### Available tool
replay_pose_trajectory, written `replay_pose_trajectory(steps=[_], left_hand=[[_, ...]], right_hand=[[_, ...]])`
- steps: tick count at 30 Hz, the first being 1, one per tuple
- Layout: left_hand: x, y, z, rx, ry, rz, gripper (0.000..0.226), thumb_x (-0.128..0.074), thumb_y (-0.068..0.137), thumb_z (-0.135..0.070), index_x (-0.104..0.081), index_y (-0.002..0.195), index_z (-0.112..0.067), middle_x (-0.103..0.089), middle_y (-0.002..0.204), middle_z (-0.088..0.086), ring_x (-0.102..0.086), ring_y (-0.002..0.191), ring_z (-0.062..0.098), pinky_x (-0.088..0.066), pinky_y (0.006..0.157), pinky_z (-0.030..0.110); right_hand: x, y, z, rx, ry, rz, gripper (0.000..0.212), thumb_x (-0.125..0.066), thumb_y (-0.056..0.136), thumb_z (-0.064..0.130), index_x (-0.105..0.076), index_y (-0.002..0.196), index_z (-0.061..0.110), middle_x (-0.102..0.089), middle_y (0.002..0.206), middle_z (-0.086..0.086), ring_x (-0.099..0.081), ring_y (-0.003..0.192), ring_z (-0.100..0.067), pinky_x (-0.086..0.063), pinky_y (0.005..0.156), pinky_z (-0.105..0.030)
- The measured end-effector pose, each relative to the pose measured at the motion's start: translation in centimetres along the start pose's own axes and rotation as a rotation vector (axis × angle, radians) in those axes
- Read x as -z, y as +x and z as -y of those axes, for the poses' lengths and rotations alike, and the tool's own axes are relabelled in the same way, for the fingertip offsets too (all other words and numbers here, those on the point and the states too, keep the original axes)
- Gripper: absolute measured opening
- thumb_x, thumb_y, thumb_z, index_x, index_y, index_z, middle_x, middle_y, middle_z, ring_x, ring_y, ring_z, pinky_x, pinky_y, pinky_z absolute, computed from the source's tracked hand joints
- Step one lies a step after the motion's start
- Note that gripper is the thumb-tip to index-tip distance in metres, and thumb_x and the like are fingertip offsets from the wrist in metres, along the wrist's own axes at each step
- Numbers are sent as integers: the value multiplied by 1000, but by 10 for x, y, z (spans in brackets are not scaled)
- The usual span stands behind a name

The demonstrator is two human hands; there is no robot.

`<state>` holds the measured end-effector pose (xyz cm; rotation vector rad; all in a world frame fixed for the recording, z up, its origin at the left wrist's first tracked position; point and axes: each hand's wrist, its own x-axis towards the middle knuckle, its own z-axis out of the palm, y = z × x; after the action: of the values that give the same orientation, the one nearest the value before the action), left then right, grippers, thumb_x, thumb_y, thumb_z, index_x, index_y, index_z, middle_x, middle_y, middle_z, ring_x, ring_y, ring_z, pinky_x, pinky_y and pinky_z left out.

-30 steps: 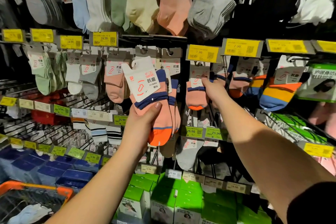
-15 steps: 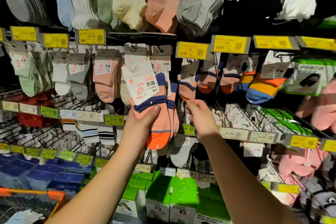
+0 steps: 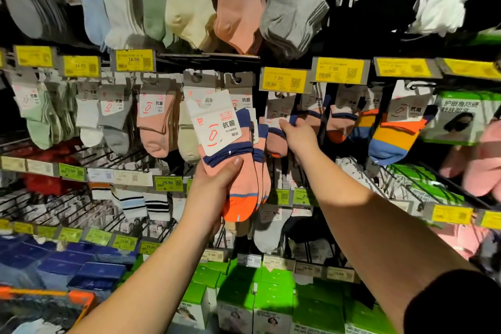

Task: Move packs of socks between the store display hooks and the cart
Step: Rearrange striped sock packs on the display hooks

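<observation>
Head view, the only one I have, looks up at a wall of socks. My left hand (image 3: 217, 184) is raised in the middle of the frame, fingers wrapped behind and thumb pressed on the front of a pack of pink socks (image 3: 238, 171) with navy cuffs and orange toes. That pack is off the hooks, held in the air in front of the display, its white header card (image 3: 214, 119) tilted left at the top. At least one more like it sits behind in the same grip; the exact count I cannot tell.

My right hand (image 3: 299, 137) is up and further in, fingers curled on a hanging pack (image 3: 279, 127) of the same pink and navy kind, just below the yellow price tag (image 3: 284, 79) marked 7.99. That pack sits among its neighbours on the row; its own hook is hidden behind the tag. To its right hang more pink pairs, then an orange, yellow and blue striped pack (image 3: 393, 138).

Above, a row of larger socks (image 3: 235, 3) in blue, white, green, cream, salmon and grey hangs down. Left of my held pack, salmon, grey and green packs fill the hooks. Green boxes (image 3: 271, 304) stand along the bottom shelf, blue packets (image 3: 81, 266) to their left, and the orange rim of the cart (image 3: 78, 297) peeks in at lower left.
</observation>
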<state>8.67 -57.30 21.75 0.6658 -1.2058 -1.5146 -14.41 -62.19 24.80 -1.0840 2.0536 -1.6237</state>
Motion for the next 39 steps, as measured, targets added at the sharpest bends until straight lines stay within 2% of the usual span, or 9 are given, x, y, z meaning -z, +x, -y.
replay_pose_trajectory(steps=[3,6,9,12,19,22,26,30,39], left_hand=[[3,0,-3,2,13,-4,59,-76,73,-26,-58,130,-22,-73,119,1,-69,112,21,-49,105,50],[5,0,-4,8,5,-28,59,-81,76,-19,-57,130,-21,-73,119,2,-70,110,21,-50,104,50],[4,0,-5,1,-20,-34,42,-70,88,-10,-59,126,-22,-74,117,2,-70,109,20,-51,102,47],[-2,-4,-7,12,-54,-36,35,-66,91,-6,-59,122,-23,-74,116,3,-71,108,20,-53,100,43],[-4,-10,-9,10,-58,-31,35,-65,92,-6,-60,123,-23,-74,116,2,-71,107,19,-54,99,40],[-3,-11,-11,4,-62,-23,36,-63,93,-5,-59,125,-21,-72,120,4,-69,111,21,-53,100,40],[-4,-11,-10,-13,-54,-3,40,-63,93,-5,-57,132,-17,-72,122,6,-69,112,22,-53,101,43],[-7,-12,-11,-11,-68,-1,42,-64,92,-6,-56,133,-14,-71,123,8,-68,114,25,-50,104,48],[-11,-12,-12,-12,-79,2,49,-65,91,-7,-53,138,-13,-70,125,8,-68,114,24,-50,104,46]], right_hand=[[3,-15,-1,51,107,-8,27,-53,102,33,-62,115,11,-66,108,-6,-60,103,-26,-43,80,-33],[8,-30,-4,73,214,34,29,-51,103,33,-60,126,17,-67,116,1,-64,107,-21,-52,90,-38],[13,-40,-5,104,262,72,30,-52,103,34,-59,129,20,-68,123,1,-65,112,-21,-53,97,-43],[21,-52,-7,151,263,134,27,-55,97,41,-60,123,34,-70,124,7,-65,115,-17,-51,101,-46],[58,-71,-40,95,399,200,23,-50,106,20,-61,125,25,-72,122,0,-70,108,-15,-56,91,-36],[78,-66,-47,59,382,125,21,-50,106,25,-59,125,26,-71,122,-2,-72,102,-15,-57,85,-39],[101,-53,-35,91,429,-5,14,-49,106,24,-59,114,29,-71,120,-3,-72,100,-18,-56,90,-45],[118,-43,-19,156,435,-98,12,-50,104,29,-61,108,31,-73,107,5,-72,97,-16,-53,95,-49],[122,-27,3,207,389,-77,12,-51,104,32,-62,110,30,-74,110,3,-72,100,-18,-57,86,-42]])
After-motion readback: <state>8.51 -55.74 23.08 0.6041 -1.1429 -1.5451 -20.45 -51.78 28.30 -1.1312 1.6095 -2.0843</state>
